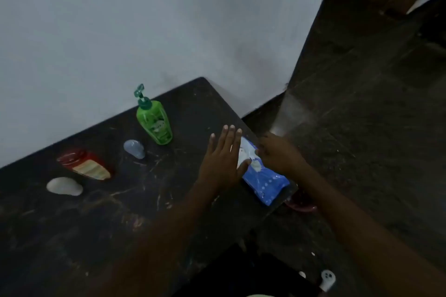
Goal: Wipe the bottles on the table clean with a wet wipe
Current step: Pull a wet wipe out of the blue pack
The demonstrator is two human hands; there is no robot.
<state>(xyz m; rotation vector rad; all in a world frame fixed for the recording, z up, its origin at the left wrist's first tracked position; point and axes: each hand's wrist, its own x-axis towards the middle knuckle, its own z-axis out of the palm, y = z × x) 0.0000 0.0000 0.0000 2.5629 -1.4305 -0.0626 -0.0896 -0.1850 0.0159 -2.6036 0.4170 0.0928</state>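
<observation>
A blue wet-wipe pack [264, 182] lies near the right edge of the dark table [120, 212]. My left hand [222, 161] rests flat with fingers spread, its thumb on the pack's left side. My right hand [277, 154] sits on the pack's far end, fingers curled at its white opening flap. A green pump bottle [154, 123] stands upright by the wall. A small pale blue bottle [134, 149], a red bottle with a yellow label [84, 165] and a white bottle [64, 186] are on the table to the left.
A grey wall [144, 31] runs behind the table. The table's right edge drops to a dark stone floor [362, 116]. A pinkish object [301, 204] shows below the table corner, and a small white object [327, 279] lies on the floor.
</observation>
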